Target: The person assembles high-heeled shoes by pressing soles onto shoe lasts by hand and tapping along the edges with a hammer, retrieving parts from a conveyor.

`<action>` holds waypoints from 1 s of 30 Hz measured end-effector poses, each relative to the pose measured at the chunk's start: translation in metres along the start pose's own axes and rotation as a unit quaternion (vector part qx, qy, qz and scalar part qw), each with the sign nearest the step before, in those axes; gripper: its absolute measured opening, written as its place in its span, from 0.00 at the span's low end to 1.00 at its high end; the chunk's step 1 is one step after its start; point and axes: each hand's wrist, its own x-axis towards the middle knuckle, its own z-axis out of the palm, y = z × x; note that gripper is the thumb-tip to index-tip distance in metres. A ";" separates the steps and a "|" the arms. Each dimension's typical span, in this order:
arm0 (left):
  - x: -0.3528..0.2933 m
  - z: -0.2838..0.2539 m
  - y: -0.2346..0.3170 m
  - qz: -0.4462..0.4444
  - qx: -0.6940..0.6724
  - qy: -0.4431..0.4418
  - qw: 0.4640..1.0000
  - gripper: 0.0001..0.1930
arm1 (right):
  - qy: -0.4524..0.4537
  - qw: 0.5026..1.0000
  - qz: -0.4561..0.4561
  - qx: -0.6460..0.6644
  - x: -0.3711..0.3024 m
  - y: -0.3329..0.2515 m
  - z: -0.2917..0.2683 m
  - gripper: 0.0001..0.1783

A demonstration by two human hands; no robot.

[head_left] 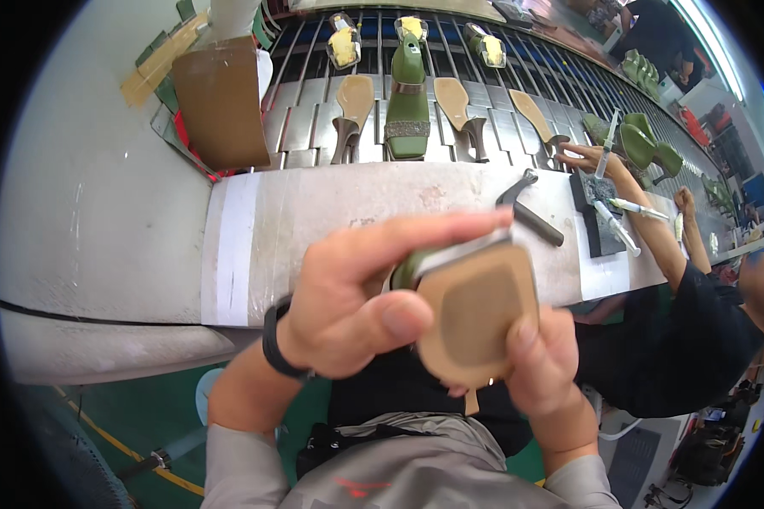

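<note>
A green sandal is held up in front of me, its tan underside with a darker oval patch turned toward me. My right hand grips its lower right edge, thumb on the sole. My left hand spans its left side, thumb at the sole's edge and forefinger stretched along the top. Part of the green upper shows between them; the rest is hidden, and the hands are slightly blurred. Beyond them, a hammer with a dark handle lies on the pale worktop.
On the slatted conveyor sit another green sandal, tan soles with heels, and clear trays with yellow contents. A dark block holds syringes. At the right, a co-worker's arm reaches toward the conveyor. A brown board stands left.
</note>
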 end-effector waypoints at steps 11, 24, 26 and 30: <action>-0.050 0.014 0.037 0.000 -0.001 0.154 0.988 0.11 | -0.064 0.959 -0.172 -0.215 -0.003 0.017 0.035 0.10; -0.045 -0.006 0.051 -0.016 0.275 0.284 0.918 0.17 | -0.063 0.956 -0.209 -0.195 0.026 0.027 0.053 0.06; -0.046 -0.012 0.051 -0.007 0.330 0.249 0.910 0.17 | -0.061 0.955 -0.226 -0.184 0.030 0.030 0.057 0.06; -0.051 -0.023 0.053 0.008 0.395 0.196 0.897 0.17 | -0.042 0.954 -0.226 -0.193 0.035 0.029 0.062 0.06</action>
